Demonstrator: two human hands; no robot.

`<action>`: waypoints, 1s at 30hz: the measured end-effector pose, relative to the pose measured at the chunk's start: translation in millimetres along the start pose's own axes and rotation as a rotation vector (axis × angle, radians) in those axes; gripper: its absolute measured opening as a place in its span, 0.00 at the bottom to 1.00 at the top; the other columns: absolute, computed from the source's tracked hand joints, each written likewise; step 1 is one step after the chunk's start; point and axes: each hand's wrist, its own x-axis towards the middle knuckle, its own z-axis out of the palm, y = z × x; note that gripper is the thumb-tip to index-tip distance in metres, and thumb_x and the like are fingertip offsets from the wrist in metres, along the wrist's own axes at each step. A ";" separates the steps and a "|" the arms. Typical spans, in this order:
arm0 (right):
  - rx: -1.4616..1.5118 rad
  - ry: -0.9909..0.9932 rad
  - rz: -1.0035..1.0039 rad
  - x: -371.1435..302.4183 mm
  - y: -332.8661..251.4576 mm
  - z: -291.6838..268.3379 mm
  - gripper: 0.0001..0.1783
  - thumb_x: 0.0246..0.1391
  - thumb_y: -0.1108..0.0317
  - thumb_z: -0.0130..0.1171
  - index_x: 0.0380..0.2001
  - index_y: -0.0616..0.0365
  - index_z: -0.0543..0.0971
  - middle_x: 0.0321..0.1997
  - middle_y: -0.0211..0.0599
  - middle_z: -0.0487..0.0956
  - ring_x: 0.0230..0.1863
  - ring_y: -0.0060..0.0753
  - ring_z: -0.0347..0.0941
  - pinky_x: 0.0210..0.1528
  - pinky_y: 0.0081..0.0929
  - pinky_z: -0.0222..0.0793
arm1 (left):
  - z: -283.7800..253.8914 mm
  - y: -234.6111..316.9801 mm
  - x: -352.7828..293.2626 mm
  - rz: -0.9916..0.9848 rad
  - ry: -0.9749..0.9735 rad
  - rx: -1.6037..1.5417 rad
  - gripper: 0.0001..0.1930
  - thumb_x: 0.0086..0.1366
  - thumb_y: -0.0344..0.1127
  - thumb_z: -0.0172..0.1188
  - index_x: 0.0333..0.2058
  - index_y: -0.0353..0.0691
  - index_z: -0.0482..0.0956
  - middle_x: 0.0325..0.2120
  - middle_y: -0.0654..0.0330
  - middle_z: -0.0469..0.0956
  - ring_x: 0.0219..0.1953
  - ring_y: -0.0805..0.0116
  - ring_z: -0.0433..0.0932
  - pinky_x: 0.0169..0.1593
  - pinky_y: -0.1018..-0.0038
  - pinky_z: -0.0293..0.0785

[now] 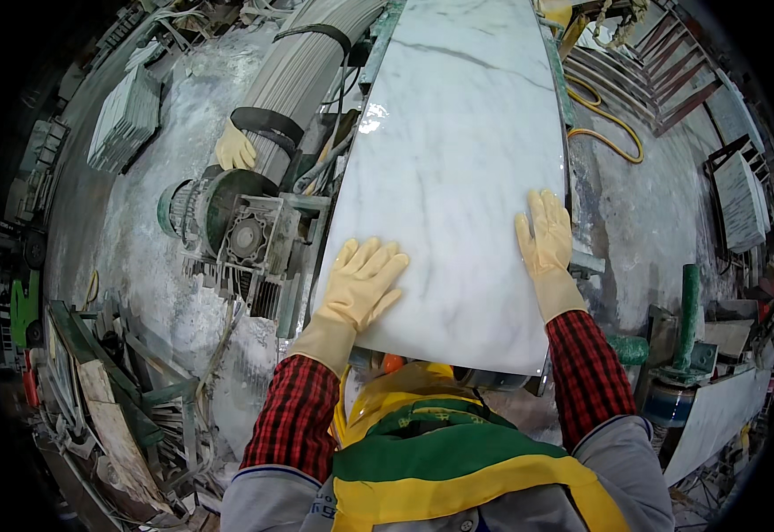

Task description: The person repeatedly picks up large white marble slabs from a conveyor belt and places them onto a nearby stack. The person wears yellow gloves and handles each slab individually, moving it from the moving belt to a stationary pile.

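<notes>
A long white marble slab with grey veins lies lengthwise in front of me, its polished face wet and shiny. My left hand, in a cream rubber glove, rests flat on the slab's near left corner area, fingers stretched out. At the right edge, my right hand in a matching glove lies along the border with its fingers extended, farther forward than the left. Neither hand grips anything. Below the slab's near edge are my yellow and green apron and my red checked sleeves.
Left of the slab stand a motor with gearbox and a ribbed duct with a loose glove on it. Stacked slabs lie farther left. On the right are a yellow hose, a metal rack and a green post.
</notes>
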 end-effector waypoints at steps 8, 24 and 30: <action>0.027 -0.033 0.018 -2.9 -2.5 -3.7 0.31 0.69 0.53 0.63 0.70 0.54 0.80 0.74 0.54 0.78 0.74 0.59 0.72 0.79 0.53 0.63 | 1.6 -0.1 -6.5 0.003 0.007 -0.015 0.30 0.73 0.51 0.67 0.70 0.49 0.76 0.73 0.54 0.74 0.75 0.41 0.71 0.79 0.41 0.59; 0.023 0.002 0.004 -11.6 -5.2 -4.8 0.31 0.68 0.54 0.65 0.70 0.54 0.80 0.73 0.53 0.79 0.73 0.57 0.72 0.77 0.54 0.64 | -0.3 4.7 -13.6 -0.003 0.010 -0.015 0.32 0.70 0.52 0.69 0.69 0.49 0.78 0.72 0.52 0.76 0.74 0.40 0.73 0.79 0.41 0.60; 0.042 0.035 -0.025 -16.2 -5.5 -5.3 0.30 0.68 0.54 0.65 0.69 0.55 0.80 0.73 0.53 0.79 0.74 0.57 0.71 0.77 0.53 0.64 | 0.0 6.6 -18.2 -0.006 0.017 -0.016 0.32 0.69 0.52 0.70 0.69 0.49 0.78 0.72 0.51 0.76 0.74 0.40 0.73 0.79 0.40 0.61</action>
